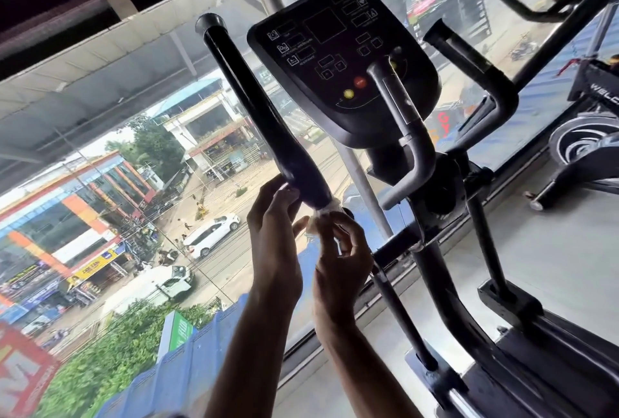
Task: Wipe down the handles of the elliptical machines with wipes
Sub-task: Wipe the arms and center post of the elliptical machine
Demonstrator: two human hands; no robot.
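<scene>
Left hand [275, 233] curls round the lower end of the handle [254, 106], right hand [343, 250] pinches a wipe [320, 215] at its bottom edge, with open gap between handle and console [341, 59].

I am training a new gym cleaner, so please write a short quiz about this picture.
1. True or false: the wipe is at the top end of the left handle.
2. Which hand grips the left handle above the wipe? A) left B) right
3. Fill in: beside the red button on the console is a ___ button.
Key: 1 false, it is at the lower end; 2 A, the left hand; 3 yellow.
</scene>
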